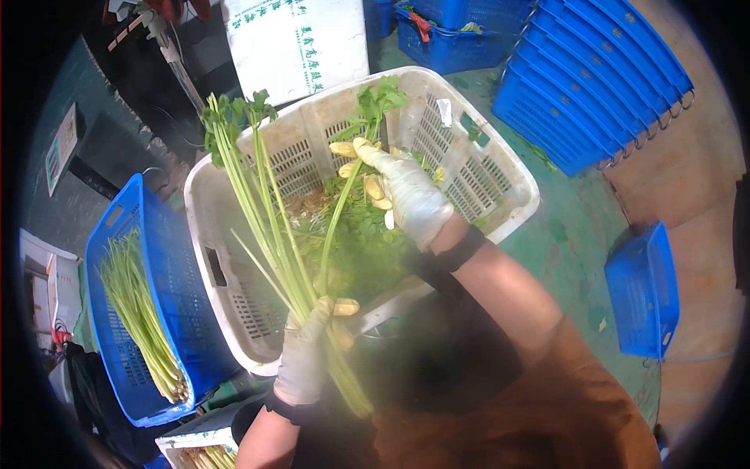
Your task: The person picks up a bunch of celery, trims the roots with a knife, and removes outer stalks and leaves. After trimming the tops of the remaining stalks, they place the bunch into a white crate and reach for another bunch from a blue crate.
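Observation:
A bunch of long green leafy stalks point(269, 223) slants across the view, and my left hand point(312, 344), in a pale glove, is wrapped round its lower part. One stalk point(337, 215) bends away from the bunch toward the right. My right hand point(398, 184), gloved with yellowish fingertips, pinches this stalk near its leafy top point(380, 102). Both hands are over a large white plastic basket point(519, 195). Inside the basket lie loose green leaves point(367, 242), partly blurred and hidden by my right hand and the stalks.
At the left, a blue basket point(207, 313) holds green stalks point(137, 305). A white box point(301, 47) with green print stands behind the white basket. Nested blue baskets point(586, 78) lean at the upper right; a small blue basket point(644, 293) stands at the right. Another box point(183, 438) is at lower left.

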`<state>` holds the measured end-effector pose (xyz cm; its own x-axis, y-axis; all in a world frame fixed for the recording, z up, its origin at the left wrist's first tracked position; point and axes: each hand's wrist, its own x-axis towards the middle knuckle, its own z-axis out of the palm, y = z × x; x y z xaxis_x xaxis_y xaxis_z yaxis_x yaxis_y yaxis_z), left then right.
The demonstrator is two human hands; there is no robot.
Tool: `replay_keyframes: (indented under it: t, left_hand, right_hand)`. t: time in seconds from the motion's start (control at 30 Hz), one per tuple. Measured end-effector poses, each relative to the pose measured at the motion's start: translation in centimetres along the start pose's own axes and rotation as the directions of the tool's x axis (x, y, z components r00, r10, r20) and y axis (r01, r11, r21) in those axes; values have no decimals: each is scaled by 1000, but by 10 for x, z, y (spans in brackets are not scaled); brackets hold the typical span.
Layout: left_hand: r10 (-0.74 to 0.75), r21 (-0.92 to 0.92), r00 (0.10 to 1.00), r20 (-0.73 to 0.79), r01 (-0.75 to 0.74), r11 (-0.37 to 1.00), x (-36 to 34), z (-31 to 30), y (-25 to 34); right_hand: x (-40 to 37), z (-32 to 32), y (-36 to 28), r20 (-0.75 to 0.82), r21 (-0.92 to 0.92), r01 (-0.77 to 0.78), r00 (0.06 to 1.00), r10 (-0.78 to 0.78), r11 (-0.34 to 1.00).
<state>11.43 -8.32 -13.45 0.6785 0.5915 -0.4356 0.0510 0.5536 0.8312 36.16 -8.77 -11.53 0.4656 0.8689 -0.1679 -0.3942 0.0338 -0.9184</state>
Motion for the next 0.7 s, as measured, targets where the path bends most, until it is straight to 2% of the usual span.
replay_keyframes:
  t: [0.03, 0.1, 0.17, 0.23, 0.27, 0.3, 0.33, 0.37, 0.4, 0.43, 0.5, 0.57, 0.67, 0.7]
  left_hand:
    - [23, -34, 1000, -7, -23, 999, -1, 2, 1]
    - [13, -12, 1000, -8, -14, 1000, -2, 0, 3]
    - [22, 4, 1000, 9, -22, 1000, -2, -3, 4]
    - [26, -6, 1000, 7, -26, 1000, -4, -4, 9]
    - [11, 37, 1000, 19, -12, 999, -4, -4, 11]
    - [-2, 75, 1000, 31, -1, 997, -4, -4, 12]
    - [-9, 74, 999, 37, 7, 997, -3, -6, 11]
    - [-10, 59, 997, 74, 6, 998, -3, -7, 11]
    - [-4, 82, 995, 95, -4, 997, -2, -9, 9]
    - [2, 113, 993, 116, -15, 994, -2, -10, 7]
    - [3, 128, 991, 137, -20, 992, -5, -10, 8]
    - [-3, 146, 988, 152, -19, 989, -7, -10, 11]
    - [-11, 138, 987, 163, -12, 990, -5, -10, 12]
    - [-19, 110, 987, 161, 1, 994, -3, -11, 11]
  right_hand:
    - [-1, 2, -2, 7, 1, -3, 1000, 3, 1000]
    - [-5, 5, -9, -148, -120, -10, 989, -8, 993]
    - [5, -14, 3, -259, -98, 136, 953, -157, 986]
    - [6, -27, -7, -359, -232, 176, 898, -252, 957]
    - [10, -29, -11, -287, -310, 373, 840, -460, 874]
    - [4, -28, -25, -272, -321, 375, 843, -464, 869]
    - [-5, -29, -43, -77, -286, 365, 913, -401, 886]
    - [-11, -33, -55, 122, -255, 343, 939, -322, 904]
    - [-7, -41, -56, 140, -236, 261, 962, -233, 936]
    - [-6, -49, -55, 144, -244, 263, 962, -233, 933]
    - [-7, -58, -53, 387, -37, 65, 921, -45, 997]
    - [-8, -57, -48, 395, -60, 59, 918, -30, 996]
    - [-7, -54, -48, 330, -222, 165, 940, -85, 961]
    - [-4, -53, -46, 325, -223, 165, 942, -87, 961]
